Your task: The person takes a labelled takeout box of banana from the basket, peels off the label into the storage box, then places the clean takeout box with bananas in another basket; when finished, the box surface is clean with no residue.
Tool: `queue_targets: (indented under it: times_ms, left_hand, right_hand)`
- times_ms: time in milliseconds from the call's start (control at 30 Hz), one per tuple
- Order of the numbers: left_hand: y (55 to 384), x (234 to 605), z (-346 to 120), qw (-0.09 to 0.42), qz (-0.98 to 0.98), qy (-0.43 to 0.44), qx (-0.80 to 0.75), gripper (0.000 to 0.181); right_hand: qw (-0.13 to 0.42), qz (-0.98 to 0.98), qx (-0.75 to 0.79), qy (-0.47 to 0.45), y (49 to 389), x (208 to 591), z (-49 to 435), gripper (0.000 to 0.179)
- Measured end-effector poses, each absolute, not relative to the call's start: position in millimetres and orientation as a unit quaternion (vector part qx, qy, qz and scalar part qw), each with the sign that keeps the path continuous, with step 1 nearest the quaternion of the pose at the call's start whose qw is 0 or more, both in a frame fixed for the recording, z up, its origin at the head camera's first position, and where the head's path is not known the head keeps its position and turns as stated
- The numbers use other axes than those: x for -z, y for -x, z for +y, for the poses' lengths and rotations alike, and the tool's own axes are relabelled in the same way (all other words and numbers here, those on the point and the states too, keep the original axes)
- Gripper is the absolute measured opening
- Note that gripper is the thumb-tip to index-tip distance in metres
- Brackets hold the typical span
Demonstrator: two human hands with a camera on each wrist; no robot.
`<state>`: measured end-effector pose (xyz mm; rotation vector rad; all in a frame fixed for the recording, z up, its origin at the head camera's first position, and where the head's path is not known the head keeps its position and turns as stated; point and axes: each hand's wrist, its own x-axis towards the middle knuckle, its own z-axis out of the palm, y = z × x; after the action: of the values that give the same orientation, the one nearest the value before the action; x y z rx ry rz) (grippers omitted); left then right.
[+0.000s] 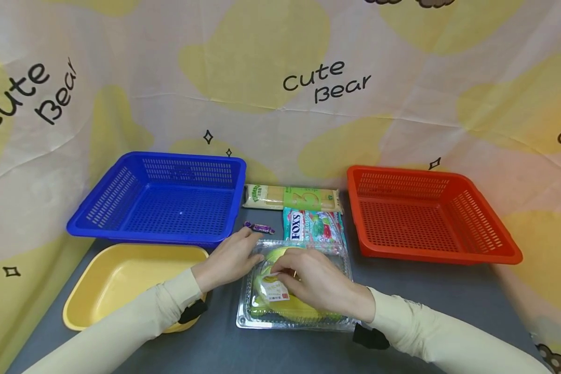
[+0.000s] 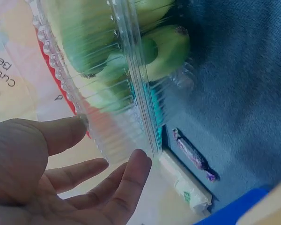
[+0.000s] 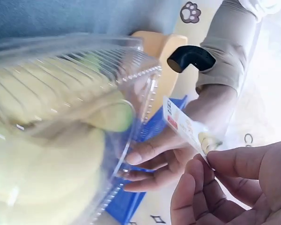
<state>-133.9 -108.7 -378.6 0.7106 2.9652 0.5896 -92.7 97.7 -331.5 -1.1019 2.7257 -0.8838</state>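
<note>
A clear plastic clamshell box (image 1: 244, 318) stands on the table, with yellow-green bananas (image 2: 166, 51) visible through its ribbed walls. In the head view my right hand (image 1: 315, 280) is over the lid, and its thumb and index finger pinch a white label (image 3: 180, 122) with red print. The right wrist view shows that label tilted up, its lower end between the fingertips. My left hand (image 1: 231, 257) is at the box's left edge, thumb and fingertips against the plastic, fingers mostly straight. Part of the lid is hidden under the right hand.
Behind the box lie a teal Fox's candy bag (image 1: 314, 226), a noodle pack (image 1: 290, 198) and a purple-wrapped candy (image 1: 260, 227). A blue basket (image 1: 187, 208) and a yellow basin (image 1: 121, 275) are on the left, a red basket (image 1: 416, 223) on the right.
</note>
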Motion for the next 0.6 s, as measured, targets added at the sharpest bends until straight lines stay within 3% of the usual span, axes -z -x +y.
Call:
queue_targets:
  times_ms: [267, 500, 600]
  left_hand:
    - [118.8, 369.9, -133.4, -0.041, 0.953, -0.215, -0.207, 0.031]
    - [100.9, 347.5, -184.8, -0.115, 0.961, -0.174, -0.182, 0.013]
    - [95.1, 342.7, -207.0, -0.123, 0.964, -0.158, -0.177, 0.009]
  right_hand:
    - [0.013, 0.868, 0.286, 0.406, 98.7, 331.5, 81.1, 0.017]
    - [-0.002, 0.857, 0.234, 0.459, 112.1, 326.2, 51.2, 0.025]
    - [0.007, 0.859, 0.217, 0.463, 119.1, 324.1, 39.0, 0.026]
